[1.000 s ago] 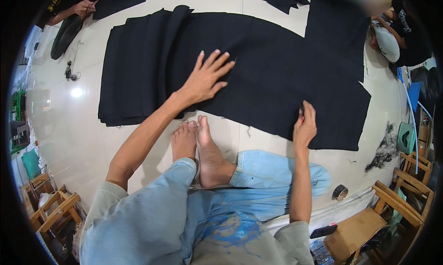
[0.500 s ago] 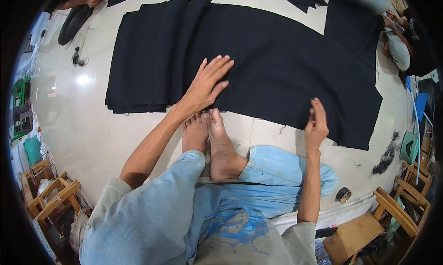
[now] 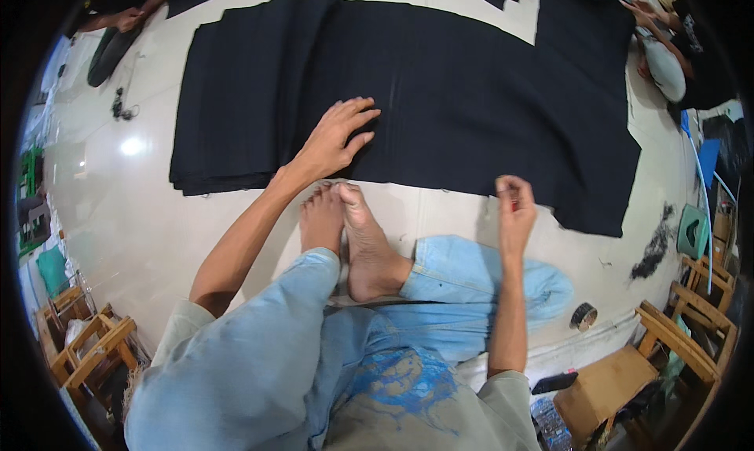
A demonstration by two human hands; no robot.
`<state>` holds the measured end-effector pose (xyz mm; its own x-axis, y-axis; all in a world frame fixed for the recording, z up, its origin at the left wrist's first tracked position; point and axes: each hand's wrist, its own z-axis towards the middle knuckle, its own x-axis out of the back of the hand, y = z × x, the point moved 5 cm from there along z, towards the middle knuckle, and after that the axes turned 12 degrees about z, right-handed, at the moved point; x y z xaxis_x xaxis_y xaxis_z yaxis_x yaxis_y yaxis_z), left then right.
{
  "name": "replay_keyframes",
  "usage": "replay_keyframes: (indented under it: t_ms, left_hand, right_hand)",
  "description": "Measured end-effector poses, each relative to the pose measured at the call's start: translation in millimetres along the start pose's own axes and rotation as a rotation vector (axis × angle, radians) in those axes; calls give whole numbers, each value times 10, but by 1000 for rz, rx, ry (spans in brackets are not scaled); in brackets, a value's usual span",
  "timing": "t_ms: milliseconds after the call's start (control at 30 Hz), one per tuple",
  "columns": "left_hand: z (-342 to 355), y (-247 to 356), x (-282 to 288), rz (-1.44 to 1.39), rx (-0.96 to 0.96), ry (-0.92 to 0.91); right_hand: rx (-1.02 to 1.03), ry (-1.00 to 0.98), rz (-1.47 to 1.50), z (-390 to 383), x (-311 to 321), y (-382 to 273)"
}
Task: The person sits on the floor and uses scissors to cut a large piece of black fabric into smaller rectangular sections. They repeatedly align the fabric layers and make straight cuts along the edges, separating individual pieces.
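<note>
A long black cloth lies spread over the pale floor in front of me, with folded layers stacked at its left end. My left hand rests on the cloth near its close edge, palm down, fingers spread and nothing held. At the cloth's near edge on the right, my right hand has its fingers curled together. A small bit of red shows between those fingers; the rest of what they hold is hidden.
Another person sits at the far right, and a person's hand shows at the far left. A roll of tape stands near my knee. Wooden frames and a cardboard box flank me. Dark fluff lies right of the cloth.
My right hand has drawn slightly left along the near edge, and its fingers have curled closed. The left hand stays spread on the cloth. The whole view has shifted a little.
</note>
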<state>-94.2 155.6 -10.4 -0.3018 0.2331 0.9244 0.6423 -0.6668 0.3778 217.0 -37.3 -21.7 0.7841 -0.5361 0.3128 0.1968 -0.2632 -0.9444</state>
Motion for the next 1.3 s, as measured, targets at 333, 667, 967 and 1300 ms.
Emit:
replay_keyframes:
  t_ms: [333, 667, 967, 1300]
  left_hand:
    - [-422, 1271, -1030, -1353, 684, -574]
    - [-303, 1404, -1079, -1791, 866, -388]
    - [-229, 1310, -1210, -1638, 837, -287]
    - [-388, 1351, -1151, -1464, 825, -355]
  right_hand:
    - [-531, 312, 839, -858, -887, 103]
    - [-669, 287, 886, -564, -1025, 148]
    - [-523, 143, 688, -770, -974, 67]
    - [-419, -19, 203, -767, -421, 12]
